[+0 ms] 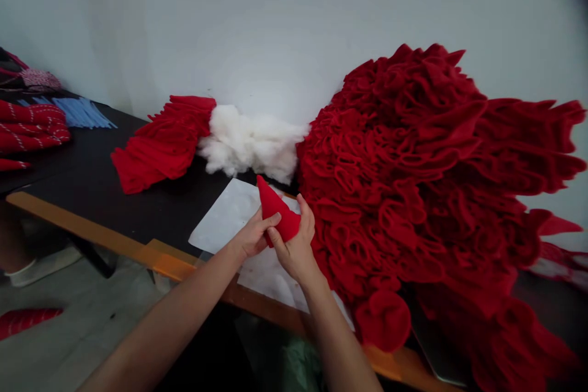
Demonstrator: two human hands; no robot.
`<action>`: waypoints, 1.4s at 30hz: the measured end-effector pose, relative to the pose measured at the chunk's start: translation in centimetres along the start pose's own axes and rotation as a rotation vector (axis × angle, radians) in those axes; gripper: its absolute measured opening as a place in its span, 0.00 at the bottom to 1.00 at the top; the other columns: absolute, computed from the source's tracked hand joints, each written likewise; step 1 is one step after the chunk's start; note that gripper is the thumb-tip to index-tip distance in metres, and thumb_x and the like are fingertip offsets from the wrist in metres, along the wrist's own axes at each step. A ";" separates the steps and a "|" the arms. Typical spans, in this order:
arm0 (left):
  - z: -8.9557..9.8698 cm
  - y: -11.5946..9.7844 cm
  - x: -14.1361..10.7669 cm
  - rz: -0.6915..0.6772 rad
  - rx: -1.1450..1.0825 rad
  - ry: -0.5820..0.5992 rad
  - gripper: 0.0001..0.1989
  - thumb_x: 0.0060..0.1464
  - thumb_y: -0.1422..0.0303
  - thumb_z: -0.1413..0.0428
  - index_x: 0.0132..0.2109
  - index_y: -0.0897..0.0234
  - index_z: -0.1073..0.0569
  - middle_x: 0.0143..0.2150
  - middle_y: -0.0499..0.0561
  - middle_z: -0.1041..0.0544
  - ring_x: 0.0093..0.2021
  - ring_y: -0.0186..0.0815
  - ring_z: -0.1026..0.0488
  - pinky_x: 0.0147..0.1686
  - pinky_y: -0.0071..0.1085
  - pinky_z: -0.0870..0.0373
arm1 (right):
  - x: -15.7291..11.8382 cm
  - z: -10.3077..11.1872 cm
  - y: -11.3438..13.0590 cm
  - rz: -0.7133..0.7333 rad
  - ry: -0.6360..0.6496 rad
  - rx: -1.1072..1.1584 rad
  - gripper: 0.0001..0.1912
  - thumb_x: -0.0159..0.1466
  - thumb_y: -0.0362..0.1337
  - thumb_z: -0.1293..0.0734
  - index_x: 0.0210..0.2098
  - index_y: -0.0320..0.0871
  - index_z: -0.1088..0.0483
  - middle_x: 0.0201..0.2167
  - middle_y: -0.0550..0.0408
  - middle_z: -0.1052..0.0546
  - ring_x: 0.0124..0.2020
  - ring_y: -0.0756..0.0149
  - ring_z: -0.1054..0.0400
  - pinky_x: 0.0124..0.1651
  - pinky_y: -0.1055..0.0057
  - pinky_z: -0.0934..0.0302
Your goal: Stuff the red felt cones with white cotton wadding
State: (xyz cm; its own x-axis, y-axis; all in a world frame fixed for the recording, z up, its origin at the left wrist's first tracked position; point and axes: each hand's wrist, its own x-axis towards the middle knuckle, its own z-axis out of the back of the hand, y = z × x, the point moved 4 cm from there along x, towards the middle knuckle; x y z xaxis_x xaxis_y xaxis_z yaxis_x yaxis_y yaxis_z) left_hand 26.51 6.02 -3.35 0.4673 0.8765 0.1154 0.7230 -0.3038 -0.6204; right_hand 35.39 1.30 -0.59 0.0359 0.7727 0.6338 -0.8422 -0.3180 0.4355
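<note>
Bare forearms (202,312) reach past a great heap of soft red felt cones (413,159) on the counter (114,214), the left hand (250,236) and right hand (294,251) clamped around one light, floppy cone (275,211) above white paper (220,220), likely easiest held at its wide base

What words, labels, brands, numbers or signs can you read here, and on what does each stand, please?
None readable: the white paper sheet and red fabric cone show no writing; the white marks on the red pieces at far left are too blurred to tell.
</note>
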 end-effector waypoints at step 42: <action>0.0 -0.2 0.2 -0.022 -0.104 -0.072 0.20 0.46 0.65 0.38 0.46 0.64 0.31 0.40 0.54 0.23 0.42 0.39 0.26 0.50 0.37 0.34 | 0.1 -0.5 0.0 0.014 -0.036 0.111 0.28 0.62 0.48 0.40 0.57 0.40 0.41 0.63 0.41 0.54 0.64 0.48 0.57 0.62 0.44 0.55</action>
State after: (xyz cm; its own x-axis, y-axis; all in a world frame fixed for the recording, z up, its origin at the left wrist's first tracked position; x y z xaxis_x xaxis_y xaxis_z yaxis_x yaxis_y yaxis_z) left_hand 26.48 6.26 -3.21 0.4159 0.9067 0.0701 0.7832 -0.3179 -0.5344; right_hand 35.18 1.64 -0.84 0.0456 0.7482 0.6620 -0.7781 -0.3889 0.4932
